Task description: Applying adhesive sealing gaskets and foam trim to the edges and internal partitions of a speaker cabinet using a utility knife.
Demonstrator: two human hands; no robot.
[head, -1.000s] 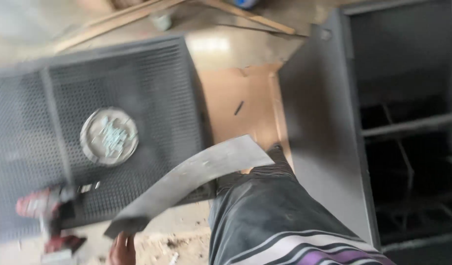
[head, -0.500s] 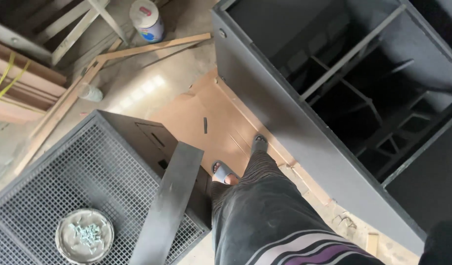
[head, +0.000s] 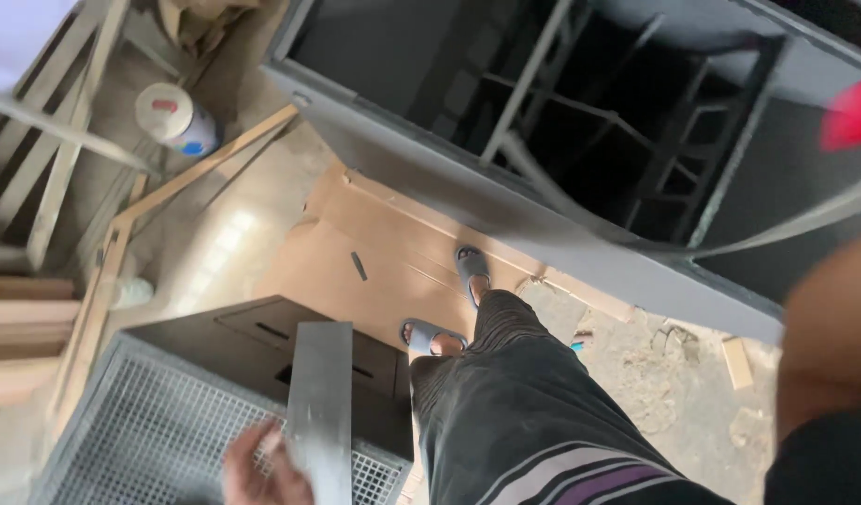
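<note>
Workshop floor seen from above: the person's left hand (head: 262, 463), at the bottom edge of the head view, has its grip clamped on the lower end of a flat grey metal strip (head: 320, 402), fingers curled round its left edge. The strip stands nearly upright over a dark box with a wire mesh top (head: 150, 430), its upper end in front of the box's dark side panel. The right hand is not clearly seen; only a blurred forearm (head: 828, 346) fills the right edge, so its grip cannot be told. Below, legs in dark trousers (head: 515, 393) end in grey sandals (head: 449, 304) planted on a sheet of brown cardboard (head: 356, 243). Just beyond the feet lies a large grey cabinet (head: 543, 224), open side up, with metal bars crossing its dark interior. At upper left a white tub (head: 173, 117) sits on the concrete floor (head: 215, 224) among wooden battens (head: 197, 164). A blurred red object (head: 851, 117) shows at upper right.
</note>
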